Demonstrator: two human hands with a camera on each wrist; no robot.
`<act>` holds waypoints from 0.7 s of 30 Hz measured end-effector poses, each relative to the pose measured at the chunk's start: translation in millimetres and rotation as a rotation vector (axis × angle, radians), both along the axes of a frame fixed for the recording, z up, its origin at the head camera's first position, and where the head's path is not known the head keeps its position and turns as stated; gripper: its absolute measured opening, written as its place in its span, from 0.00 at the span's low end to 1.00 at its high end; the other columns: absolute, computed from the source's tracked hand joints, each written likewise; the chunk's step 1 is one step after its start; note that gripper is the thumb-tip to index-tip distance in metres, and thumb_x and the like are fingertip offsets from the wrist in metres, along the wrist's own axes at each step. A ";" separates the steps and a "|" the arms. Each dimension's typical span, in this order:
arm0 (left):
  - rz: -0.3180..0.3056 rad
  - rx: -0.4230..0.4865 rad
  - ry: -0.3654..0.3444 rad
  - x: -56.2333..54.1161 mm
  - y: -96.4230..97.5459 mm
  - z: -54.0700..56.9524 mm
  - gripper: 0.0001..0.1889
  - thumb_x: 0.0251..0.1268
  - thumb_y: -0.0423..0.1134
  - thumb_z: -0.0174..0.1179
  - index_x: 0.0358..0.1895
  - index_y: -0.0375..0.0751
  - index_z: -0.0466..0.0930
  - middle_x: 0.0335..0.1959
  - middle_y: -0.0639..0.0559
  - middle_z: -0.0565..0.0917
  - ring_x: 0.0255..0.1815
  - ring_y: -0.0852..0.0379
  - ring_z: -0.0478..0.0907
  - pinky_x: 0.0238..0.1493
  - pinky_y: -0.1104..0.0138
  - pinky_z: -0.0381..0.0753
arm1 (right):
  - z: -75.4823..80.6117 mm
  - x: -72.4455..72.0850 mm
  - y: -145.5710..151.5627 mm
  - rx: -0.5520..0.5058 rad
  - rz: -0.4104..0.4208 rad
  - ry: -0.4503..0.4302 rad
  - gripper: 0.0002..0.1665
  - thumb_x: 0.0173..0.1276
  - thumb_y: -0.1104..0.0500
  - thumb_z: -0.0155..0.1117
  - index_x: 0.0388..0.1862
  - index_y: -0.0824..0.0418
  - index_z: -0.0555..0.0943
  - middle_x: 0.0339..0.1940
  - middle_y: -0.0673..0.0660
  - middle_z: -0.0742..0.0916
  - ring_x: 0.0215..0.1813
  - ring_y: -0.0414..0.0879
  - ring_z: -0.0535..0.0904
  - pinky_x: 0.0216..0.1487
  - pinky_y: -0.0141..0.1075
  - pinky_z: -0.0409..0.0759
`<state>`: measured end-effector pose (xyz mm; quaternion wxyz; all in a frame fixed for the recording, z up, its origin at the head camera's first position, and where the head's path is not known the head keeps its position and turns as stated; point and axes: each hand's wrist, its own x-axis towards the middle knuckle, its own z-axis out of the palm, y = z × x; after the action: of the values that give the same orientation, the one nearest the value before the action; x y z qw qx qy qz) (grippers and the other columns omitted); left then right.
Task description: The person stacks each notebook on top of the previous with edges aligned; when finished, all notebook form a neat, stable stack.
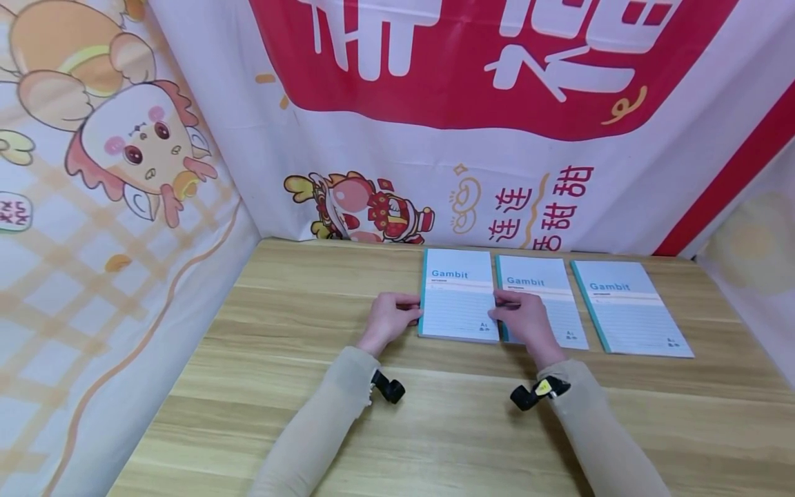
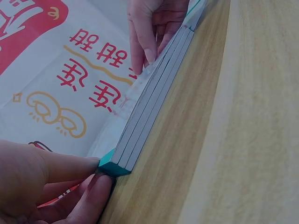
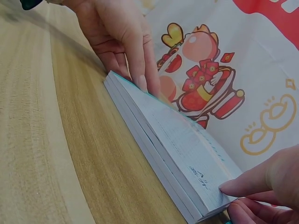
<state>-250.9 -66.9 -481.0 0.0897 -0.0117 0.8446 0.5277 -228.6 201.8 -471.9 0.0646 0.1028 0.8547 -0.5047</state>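
Observation:
A neat stack of Gambit notebooks (image 1: 459,304) with pale blue covers and teal spines lies on the table, its layered page edges showing in the left wrist view. My left hand (image 1: 391,317) holds the stack at its spine, fingertips against the teal corner. At the opposite side my right hand (image 1: 524,321) grips the near corner, one fingertip on the cover and the thumb at the edge. That hand partly covers a second Gambit notebook (image 1: 562,310) lying just to the right. Further right lies a third matching notebook (image 1: 630,310), slightly angled.
The wooden table (image 1: 447,428) extends toward me and to both sides. Behind it hangs a white and red printed cloth (image 1: 385,145), close to the notebooks' far edges. Another patterned cloth (image 1: 124,276) lines the left side.

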 end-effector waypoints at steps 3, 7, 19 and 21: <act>0.001 -0.008 -0.004 0.7 -0.2 0.2 0.14 0.65 0.34 0.71 0.53 0.44 0.89 0.49 0.50 0.87 0.46 0.58 0.83 0.44 0.68 0.85 | 1.0 1.6 -0.2 0.012 0.011 -0.009 0.31 0.72 0.59 0.68 0.73 0.57 0.74 0.65 0.62 0.79 0.62 0.57 0.74 0.63 0.50 0.76; 0.000 -0.022 -0.005 2.4 0.3 0.0 0.14 0.66 0.35 0.70 0.54 0.45 0.88 0.49 0.51 0.87 0.47 0.58 0.83 0.46 0.66 0.85 | 1.3 4.8 -0.6 0.024 0.022 -0.004 0.33 0.72 0.59 0.68 0.74 0.57 0.73 0.65 0.62 0.79 0.62 0.57 0.74 0.62 0.50 0.76; -0.014 -0.078 0.037 4.7 1.5 -0.1 0.14 0.67 0.36 0.70 0.55 0.45 0.88 0.47 0.53 0.88 0.52 0.57 0.82 0.56 0.59 0.82 | -0.1 9.9 -1.5 0.046 0.019 0.006 0.32 0.73 0.59 0.67 0.75 0.55 0.72 0.64 0.62 0.79 0.59 0.56 0.75 0.56 0.46 0.79; -0.013 -0.075 0.029 4.7 1.6 0.4 0.14 0.67 0.36 0.70 0.55 0.46 0.88 0.47 0.54 0.88 0.51 0.57 0.82 0.56 0.59 0.82 | -0.3 10.3 -1.5 0.044 0.020 0.012 0.32 0.73 0.60 0.67 0.75 0.55 0.72 0.64 0.62 0.79 0.59 0.56 0.75 0.56 0.47 0.78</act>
<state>-246.2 -65.3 -480.6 0.0803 -0.0021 0.8652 0.4950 -218.4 200.2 -472.2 0.0623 0.0926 0.8669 -0.4858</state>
